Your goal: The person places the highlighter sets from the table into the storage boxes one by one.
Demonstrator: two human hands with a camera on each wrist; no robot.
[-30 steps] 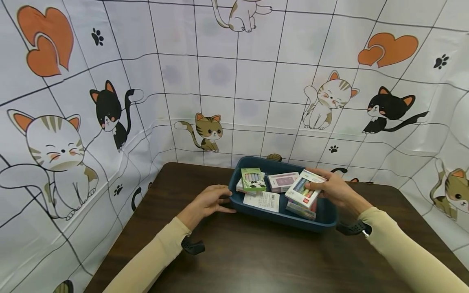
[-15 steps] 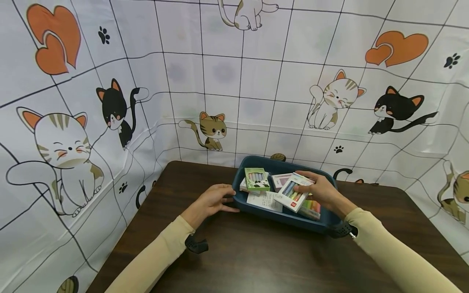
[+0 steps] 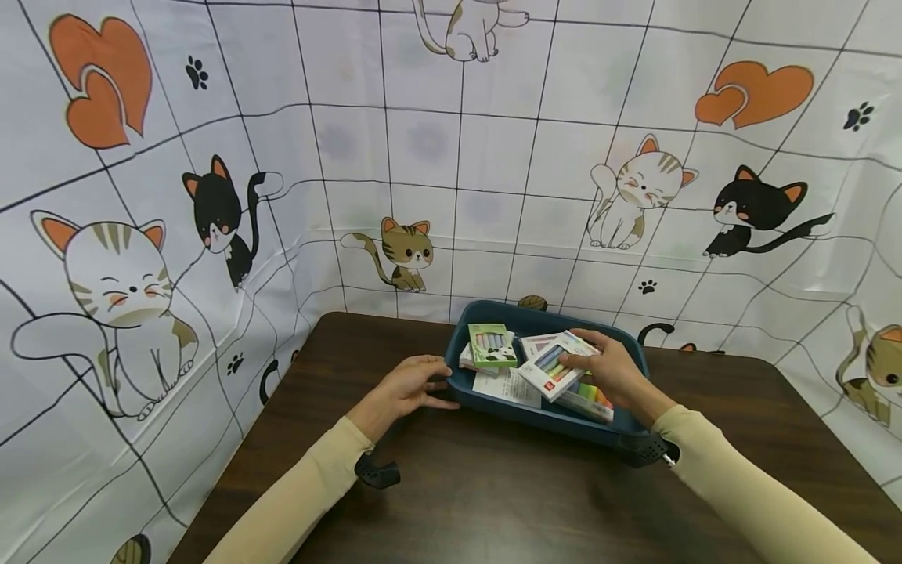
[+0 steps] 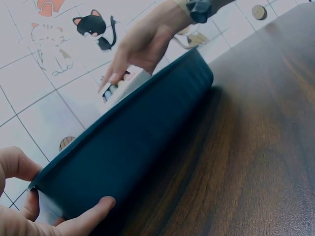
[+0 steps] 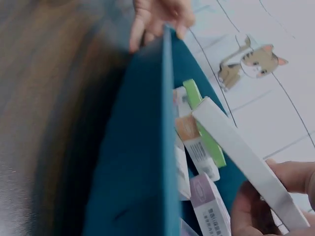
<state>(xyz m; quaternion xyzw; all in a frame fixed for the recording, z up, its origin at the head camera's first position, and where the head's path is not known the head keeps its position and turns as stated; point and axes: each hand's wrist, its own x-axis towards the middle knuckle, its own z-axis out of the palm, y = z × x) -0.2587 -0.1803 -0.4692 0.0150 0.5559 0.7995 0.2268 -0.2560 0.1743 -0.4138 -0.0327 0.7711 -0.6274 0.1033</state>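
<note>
My left hand (image 3: 405,388) grips the left end of a dark blue plastic bin (image 3: 524,413). In the left wrist view its fingers bend over the rim and the thumb (image 4: 93,215) lies against the outer wall. Over the bin's contents, my right hand (image 3: 611,370) pinches a flat white box (image 3: 548,374) whose front shows a row of coloured sticks. The right wrist view has this white box (image 5: 248,160) edge-on and tilted, between thumb and fingers. Below it are a clear-sided pack with coloured contents (image 3: 592,398) and a purple-and-white box (image 5: 209,201).
A green box with a panda picture (image 3: 492,345) lies at the bin's left, above a white label-like sheet or box face (image 3: 507,387). The bin stands on a dark wooden table (image 3: 479,493), near a cat-print cloth (image 3: 486,157) hanging behind.
My right hand has moved left with the white box, which has turned and come lower. More of the coloured pack beneath it shows. The left hand has kept its hold on the bin.
</note>
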